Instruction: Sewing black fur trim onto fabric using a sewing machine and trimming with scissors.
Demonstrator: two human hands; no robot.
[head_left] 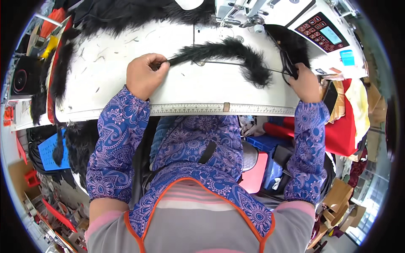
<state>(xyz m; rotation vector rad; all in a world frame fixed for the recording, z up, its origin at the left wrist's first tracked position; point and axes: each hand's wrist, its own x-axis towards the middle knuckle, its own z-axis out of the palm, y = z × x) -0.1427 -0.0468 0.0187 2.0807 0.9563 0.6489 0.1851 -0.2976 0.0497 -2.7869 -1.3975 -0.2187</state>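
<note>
A curved strip of black fluffy fur [228, 50] lies on the white sewing table [105, 76]. My left hand [145, 74], left of centre, pinches the strip's thin left end. At the right, my right hand [306, 82] has its fingers on the handles of black scissors [288, 65], beside a dark mass of fur [293, 40] below the sewing machine's head [257, 23]. A thin dark line crosses the table beside the strip; I cannot tell what it is. A ruler [190, 107] runs along the near edge, and small fur bits are scattered over the white surface.
A control panel [321, 33] is at the top right. More black fur [118, 17] lies along the back and left edges. A black speaker [24, 80] stands far left, a blue perforated basket [52, 149] below it. Red and yellow cloth [341, 130] hangs at the right.
</note>
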